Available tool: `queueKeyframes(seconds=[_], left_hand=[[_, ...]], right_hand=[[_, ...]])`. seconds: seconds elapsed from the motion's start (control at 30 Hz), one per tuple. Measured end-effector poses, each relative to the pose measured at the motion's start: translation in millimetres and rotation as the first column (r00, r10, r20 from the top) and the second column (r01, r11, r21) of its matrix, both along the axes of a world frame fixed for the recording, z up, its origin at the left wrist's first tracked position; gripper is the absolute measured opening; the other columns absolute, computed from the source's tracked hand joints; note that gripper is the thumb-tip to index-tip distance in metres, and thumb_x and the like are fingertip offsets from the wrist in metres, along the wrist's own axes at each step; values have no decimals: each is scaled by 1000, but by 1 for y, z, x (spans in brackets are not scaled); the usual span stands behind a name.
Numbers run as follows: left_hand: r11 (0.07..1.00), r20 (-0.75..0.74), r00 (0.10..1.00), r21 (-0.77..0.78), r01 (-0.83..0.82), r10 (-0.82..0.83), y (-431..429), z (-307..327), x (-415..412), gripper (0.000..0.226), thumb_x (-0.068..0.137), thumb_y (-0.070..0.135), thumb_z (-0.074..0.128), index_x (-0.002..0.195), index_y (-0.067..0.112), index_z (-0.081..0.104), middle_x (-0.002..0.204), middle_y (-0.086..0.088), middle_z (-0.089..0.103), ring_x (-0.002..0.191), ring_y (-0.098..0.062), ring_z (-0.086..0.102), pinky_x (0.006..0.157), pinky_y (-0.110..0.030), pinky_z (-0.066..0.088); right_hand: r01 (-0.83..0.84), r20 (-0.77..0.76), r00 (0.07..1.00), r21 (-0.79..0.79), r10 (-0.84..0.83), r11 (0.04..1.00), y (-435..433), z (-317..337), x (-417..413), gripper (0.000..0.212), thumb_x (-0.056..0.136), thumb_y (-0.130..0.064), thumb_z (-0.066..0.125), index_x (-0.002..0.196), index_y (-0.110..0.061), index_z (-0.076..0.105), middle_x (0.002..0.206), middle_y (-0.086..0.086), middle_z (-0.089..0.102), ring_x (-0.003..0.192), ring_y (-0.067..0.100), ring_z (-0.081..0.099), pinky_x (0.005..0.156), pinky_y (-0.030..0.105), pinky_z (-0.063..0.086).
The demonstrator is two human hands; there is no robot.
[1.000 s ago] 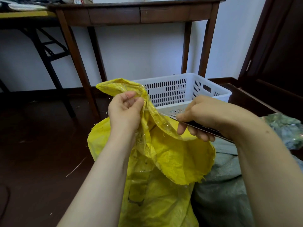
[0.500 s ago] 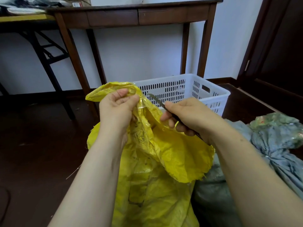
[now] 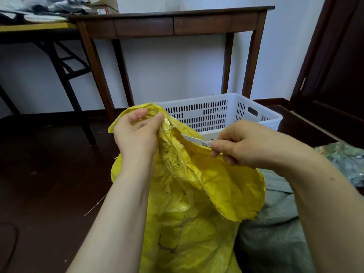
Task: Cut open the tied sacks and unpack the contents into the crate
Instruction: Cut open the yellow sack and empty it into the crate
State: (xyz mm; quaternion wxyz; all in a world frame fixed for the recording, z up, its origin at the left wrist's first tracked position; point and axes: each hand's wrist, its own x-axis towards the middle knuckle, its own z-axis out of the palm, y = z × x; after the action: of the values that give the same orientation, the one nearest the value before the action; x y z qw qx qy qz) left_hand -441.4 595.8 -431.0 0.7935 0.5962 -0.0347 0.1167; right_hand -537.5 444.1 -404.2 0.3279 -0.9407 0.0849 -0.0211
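Note:
A yellow woven sack (image 3: 197, 194) stands upright in front of me, its top bunched and wrapped in clear tape. My left hand (image 3: 136, 134) grips the bunched neck of the sack. My right hand (image 3: 246, 146) holds a thin-bladed knife (image 3: 194, 139), whose blade points left and touches the taped neck just beside the left fingers. Behind the sack sits a white slotted plastic crate (image 3: 256, 113) on the floor; what shows of its inside looks empty.
A grey-green sack (image 3: 275, 233) lies at the right, against the yellow one. A brown wooden table (image 3: 177, 22) stands against the white wall behind the crate, a folding table (image 3: 39, 28) with clutter to its left. A dark door (image 3: 338, 66) is at right, and the floor is dark wood.
My right hand pulled back to the right and now holds the knife farther from the neck, blade lying flatter. My left hand keeps its grip on the neck.

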Motion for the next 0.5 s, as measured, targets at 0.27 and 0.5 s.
queueKeyframes(seconds=[0.27,0.5], left_hand=[[999,-21,999,-45,23,-24,0,3,-2,28,73,3,77,85,18,57,77,-6,63,63,-14,61,39,-11,37],[999,-28,1000,-54,1,-3,3,3,1,26,74,4,76,85,18,58,71,-5,61,56,-14,56,36,-12,32]], right_hand=[[31,118,993,-133,-15,991,13,-3,6,38,89,-26,59,53,-15,56,49,-3,49,46,7,44,47,24,35],[57,222,974,-59,-42,997,19,-11,11,28,90,-26,58,72,-5,65,71,11,66,67,23,59,65,34,49]])
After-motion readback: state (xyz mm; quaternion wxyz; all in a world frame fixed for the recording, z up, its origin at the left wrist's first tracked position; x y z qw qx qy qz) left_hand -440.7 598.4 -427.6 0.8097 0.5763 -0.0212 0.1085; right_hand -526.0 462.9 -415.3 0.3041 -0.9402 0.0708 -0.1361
